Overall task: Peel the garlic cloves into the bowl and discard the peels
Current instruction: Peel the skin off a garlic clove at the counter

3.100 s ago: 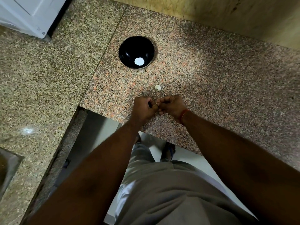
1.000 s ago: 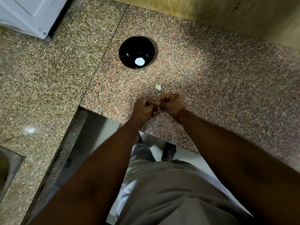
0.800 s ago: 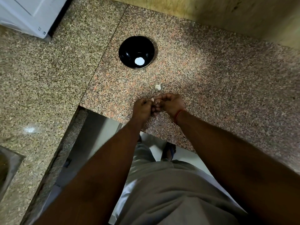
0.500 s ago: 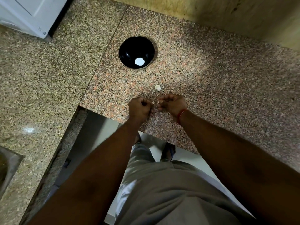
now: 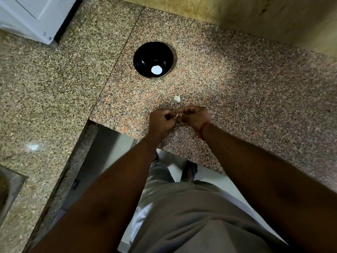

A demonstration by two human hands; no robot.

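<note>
At the far left, a steel sink (image 5: 8, 189) is cut off by the frame edge, and a white appliance (image 5: 34, 17) is cropped at the top left corner. On the speckled pink granite counter (image 5: 237, 88) stands a round glossy black bowl (image 5: 153, 59), a bright white spot in its bottom; whether that is a clove or a reflection is hard to tell. The left hand (image 5: 161, 122) and right hand (image 5: 196, 117) meet over the counter's near edge, fingers curled, pinching a small pale garlic clove (image 5: 176, 115) between them. It is mostly hidden, so its long axis cannot be told. Just beyond the hands lies a small whitish garlic piece (image 5: 177, 98), its point aimed up and right. A red thread (image 5: 203, 127) circles the right wrist.
</note>
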